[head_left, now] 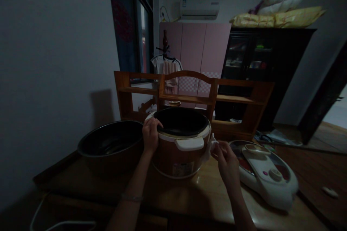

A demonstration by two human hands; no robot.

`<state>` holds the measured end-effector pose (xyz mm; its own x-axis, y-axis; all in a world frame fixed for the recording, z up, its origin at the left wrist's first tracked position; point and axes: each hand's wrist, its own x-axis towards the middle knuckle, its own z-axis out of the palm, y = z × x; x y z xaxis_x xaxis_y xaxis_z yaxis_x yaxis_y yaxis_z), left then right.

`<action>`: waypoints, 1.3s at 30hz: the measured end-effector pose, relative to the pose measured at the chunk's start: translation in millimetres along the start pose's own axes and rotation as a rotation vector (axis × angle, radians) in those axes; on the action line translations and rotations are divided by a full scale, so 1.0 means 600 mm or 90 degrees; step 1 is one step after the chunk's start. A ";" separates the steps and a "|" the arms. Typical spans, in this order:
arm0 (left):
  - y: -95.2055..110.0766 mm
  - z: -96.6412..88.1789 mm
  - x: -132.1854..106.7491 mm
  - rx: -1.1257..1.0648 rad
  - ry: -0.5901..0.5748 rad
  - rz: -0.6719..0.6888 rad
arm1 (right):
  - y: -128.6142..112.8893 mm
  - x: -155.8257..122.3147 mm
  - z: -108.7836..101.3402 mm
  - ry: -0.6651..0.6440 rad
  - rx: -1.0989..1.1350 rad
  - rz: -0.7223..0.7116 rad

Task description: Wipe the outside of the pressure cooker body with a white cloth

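Note:
An open brown rice cooker [180, 151] with a cream rim stands on the wooden table [189, 196]. My left hand [150, 133] grips its left rim, fingers curled over the edge. My right hand [226, 157] is closed on a white cloth [210, 148] pressed against the cooker's right side. The cooker's detached lid [267, 175], white with pink buttons, lies to the right of my right hand.
A large dark metal pot [111, 144] sits left of the cooker. A wooden shelf rack [189, 95] stands behind it. Farther back are pink wardrobes [195, 48], a dark cabinet [268, 68] with bedding on top, and a wall on the left.

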<state>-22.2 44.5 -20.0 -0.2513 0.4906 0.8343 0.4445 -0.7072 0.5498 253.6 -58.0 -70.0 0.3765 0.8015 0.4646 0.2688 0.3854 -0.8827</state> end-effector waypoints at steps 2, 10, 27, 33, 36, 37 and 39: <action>0.000 0.000 0.000 -0.002 0.002 -0.002 | -0.002 -0.001 -0.002 0.020 -0.072 -0.017; -0.003 0.000 0.001 0.003 -0.002 0.010 | -0.009 0.000 0.005 0.014 -0.141 -0.038; 0.002 -0.001 0.001 0.018 -0.007 0.004 | 0.020 0.034 0.072 0.221 -0.144 -0.201; 0.004 -0.001 0.001 0.026 -0.009 -0.004 | 0.011 0.007 0.096 0.196 -0.131 -0.130; 0.004 -0.002 0.001 0.027 -0.011 -0.001 | 0.004 -0.007 0.108 0.202 -0.136 -0.112; 0.004 -0.002 0.001 0.027 -0.011 -0.001 | 0.002 -0.010 0.110 0.206 -0.133 -0.114; 0.003 -0.002 0.001 0.025 -0.008 -0.001 | -0.001 -0.010 0.114 0.214 -0.122 -0.123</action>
<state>-22.4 43.1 -18.4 -0.2412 0.4988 0.8325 0.4771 -0.6861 0.5493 190.7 -31.8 -77.3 0.5619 0.5177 0.6452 0.5103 0.3969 -0.7629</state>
